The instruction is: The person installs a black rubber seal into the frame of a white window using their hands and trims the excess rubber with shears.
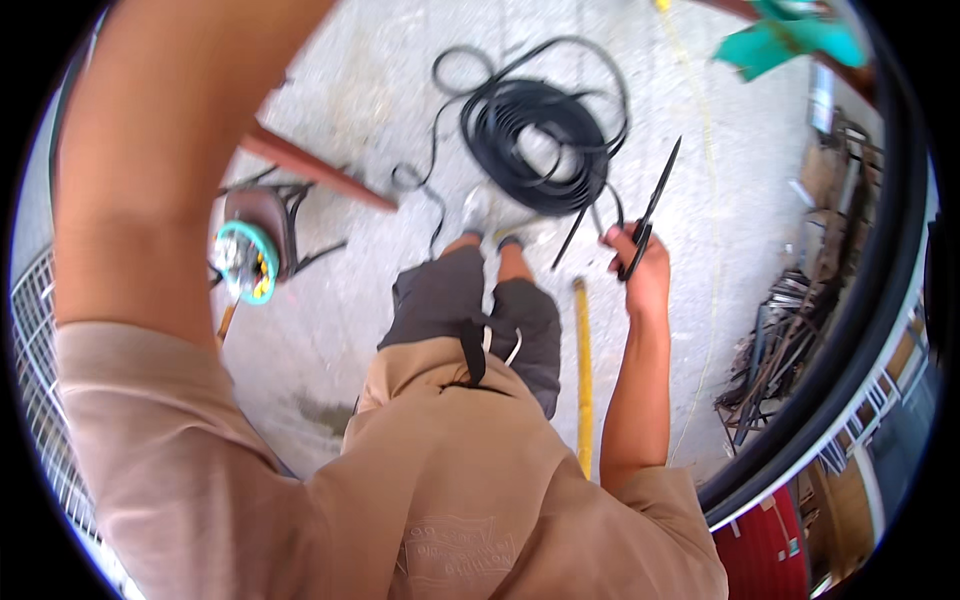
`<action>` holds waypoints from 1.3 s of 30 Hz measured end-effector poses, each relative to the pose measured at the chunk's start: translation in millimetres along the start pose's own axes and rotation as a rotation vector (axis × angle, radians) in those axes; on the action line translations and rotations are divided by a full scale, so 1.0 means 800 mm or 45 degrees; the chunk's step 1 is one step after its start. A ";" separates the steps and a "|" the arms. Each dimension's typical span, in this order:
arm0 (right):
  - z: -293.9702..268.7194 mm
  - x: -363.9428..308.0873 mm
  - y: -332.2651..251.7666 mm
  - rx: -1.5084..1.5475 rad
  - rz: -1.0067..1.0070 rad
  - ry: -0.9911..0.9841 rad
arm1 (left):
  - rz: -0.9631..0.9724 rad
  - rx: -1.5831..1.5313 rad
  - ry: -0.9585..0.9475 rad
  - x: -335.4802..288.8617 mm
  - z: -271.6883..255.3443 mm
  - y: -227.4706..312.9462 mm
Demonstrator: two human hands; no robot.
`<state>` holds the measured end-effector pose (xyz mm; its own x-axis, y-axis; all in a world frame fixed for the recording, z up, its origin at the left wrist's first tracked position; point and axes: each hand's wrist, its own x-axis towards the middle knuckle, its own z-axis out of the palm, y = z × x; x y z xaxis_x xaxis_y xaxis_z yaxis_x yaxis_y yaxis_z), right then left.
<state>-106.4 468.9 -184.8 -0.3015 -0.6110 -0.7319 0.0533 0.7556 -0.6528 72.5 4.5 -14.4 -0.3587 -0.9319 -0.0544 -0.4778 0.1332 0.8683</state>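
Observation:
My right hand [645, 260] is closed around a pair of black scissors [655, 195], blades pointing up and away from me. Just left of that hand, a narrow black strip also runs close to the fingertips; whether they pinch it I cannot make out. A large coil of black strip [500, 170] lies on the floor beyond my feet, with loose loops at its far side and a thin tail trailing to the left. My left arm [170, 190] is raised and crosses the left side, its hand beyond the top edge.
A small stool [290, 235] bears a teal basket [262, 240] of small items on the left, beside a reddish-brown bar [320, 168]. A yellow pole [584, 380] lies right of my legs. Metal scraps [790, 330] are piled far right, and teal material [790, 40] hangs at upper right.

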 end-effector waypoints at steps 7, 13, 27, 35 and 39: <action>-0.060 -0.183 -0.175 0.107 -0.689 0.114 | 0.215 0.350 0.618 -0.059 0.013 0.002; -0.181 -0.217 -0.310 -0.019 -1.270 0.614 | 0.373 0.760 0.381 -0.121 0.053 0.066; -0.250 -0.090 -0.358 0.482 -1.224 0.468 | -0.002 0.816 0.134 -0.110 0.042 0.073; -0.247 -0.094 -0.356 0.494 -1.360 0.283 | -0.050 0.962 0.156 -0.085 0.044 0.060; -0.230 -0.107 -0.366 0.409 -1.252 0.489 | -0.016 1.018 0.122 -0.080 0.040 0.051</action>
<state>-271.3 343.1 105.0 -0.6207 -0.7561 0.2074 -0.1439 -0.1501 -0.9781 50.6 80.2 8.8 -0.2963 -0.9550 0.0123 -0.9238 0.2899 0.2500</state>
